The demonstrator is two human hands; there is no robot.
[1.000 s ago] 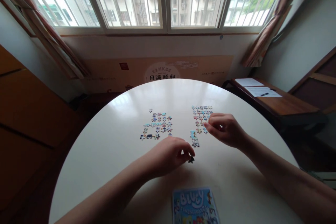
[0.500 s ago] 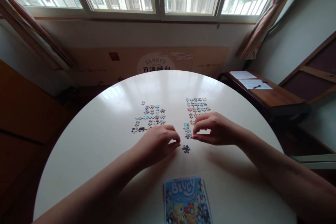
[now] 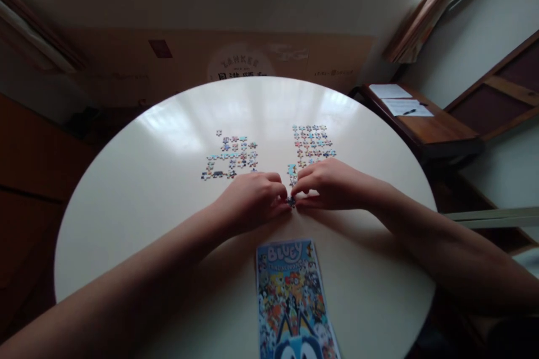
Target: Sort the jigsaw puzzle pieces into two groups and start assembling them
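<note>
A small dark clump of jigsaw puzzle pieces (image 3: 291, 201) lies on the white table between my hands. My left hand (image 3: 255, 196) pinches it from the left, thumb and fingers bent together. From the right, my right hand (image 3: 330, 182) has its curled fingertips on the same clump. Just beyond the fingers stands a short joined strip of pieces (image 3: 292, 170), blue at the top and partly hidden by my right hand. Below the hands lies the Bluey picture sheet (image 3: 290, 291), crowded with cartoon figures.
Rows of loose puzzle pieces (image 3: 311, 136) lie beyond my right hand. A partly joined group of pieces (image 3: 229, 155) lies beyond my left. The round white table (image 3: 126, 202) has a curved edge. A wooden side table (image 3: 446, 126) holds papers and a pen.
My right hand has moved from beside the joined strip to the dark clump, and my left fingertips have closed in on it. The view has tilted downward, showing more of the picture sheet.
</note>
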